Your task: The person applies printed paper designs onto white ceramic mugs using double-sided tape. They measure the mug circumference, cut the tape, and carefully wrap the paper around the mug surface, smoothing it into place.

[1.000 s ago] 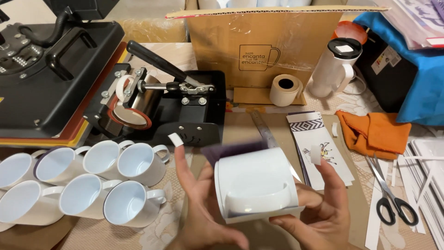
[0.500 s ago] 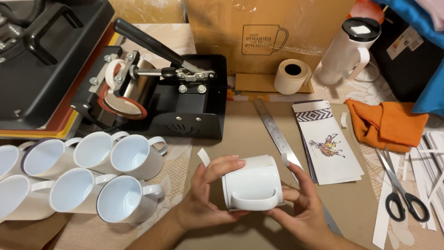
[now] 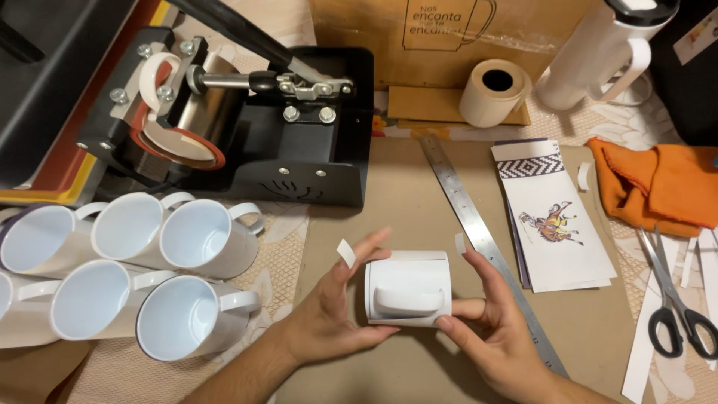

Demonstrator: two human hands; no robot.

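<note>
Both hands clasp a white ceramic mug wrapped in a sheet of white paper (image 3: 408,290), which lies on its side, handle facing up, just above the brown cardboard work surface (image 3: 389,217) near the front middle of the scene. The left hand (image 3: 329,318) cups the mug's left end, fingers spread, a small strip of white tape (image 3: 345,253) stuck to a raised fingertip. The right hand (image 3: 499,329) grips the right end with thumb below and index finger arched over the top, another bit of tape (image 3: 461,243) on that fingertip.

Just right of the mug a long steel ruler (image 3: 479,232) runs diagonally, and beyond it lies a stack of printed paper strips with a horse picture (image 3: 553,217). Farther right sit an orange cloth (image 3: 658,187) and black-handled scissors (image 3: 677,314). To the left, a cluster of plain white mugs (image 3: 134,277) lies on its side, openings toward the viewer. Far left stands a black mug heat press (image 3: 239,127) with a mug clamped inside. A roll of beige tape (image 3: 495,91) rests at the far side, against a cardboard box (image 3: 449,37).
</note>
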